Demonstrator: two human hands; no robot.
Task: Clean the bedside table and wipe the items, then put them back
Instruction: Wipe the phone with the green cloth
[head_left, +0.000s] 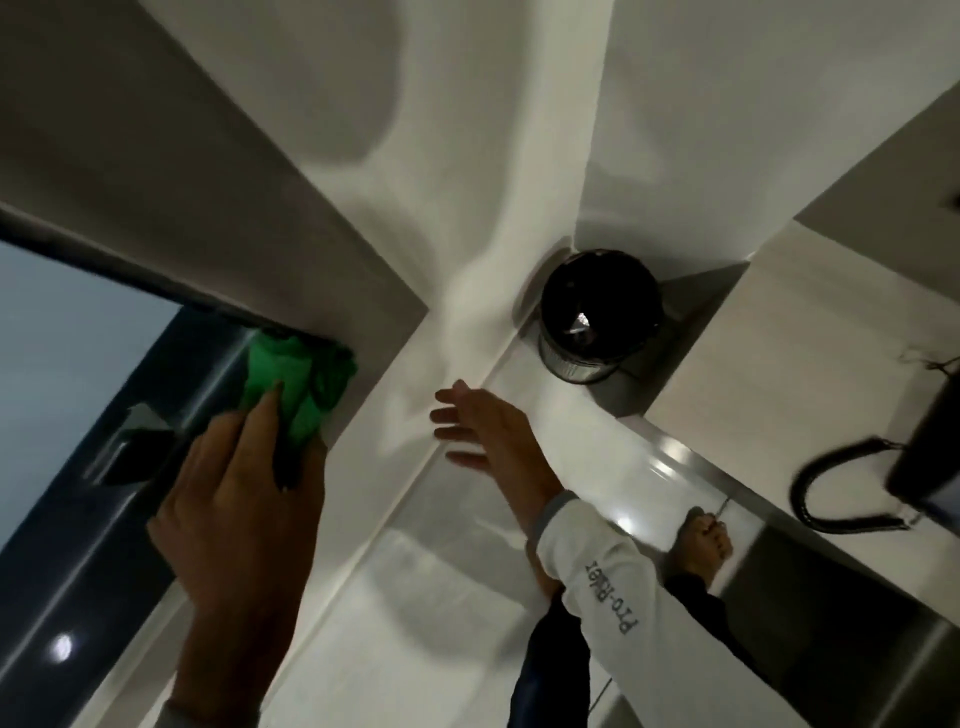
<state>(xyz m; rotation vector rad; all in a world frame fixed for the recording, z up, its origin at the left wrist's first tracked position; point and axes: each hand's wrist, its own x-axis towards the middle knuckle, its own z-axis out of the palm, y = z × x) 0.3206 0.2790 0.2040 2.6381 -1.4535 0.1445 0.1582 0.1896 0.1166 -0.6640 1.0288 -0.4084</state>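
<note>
Green cloth (296, 387) is pinned under left hand (234, 499) fingertips, mid-left of frame, bunched lengthwise up-frame; right hand (493, 441) is held empty, fingers spread, lower centre.
</note>
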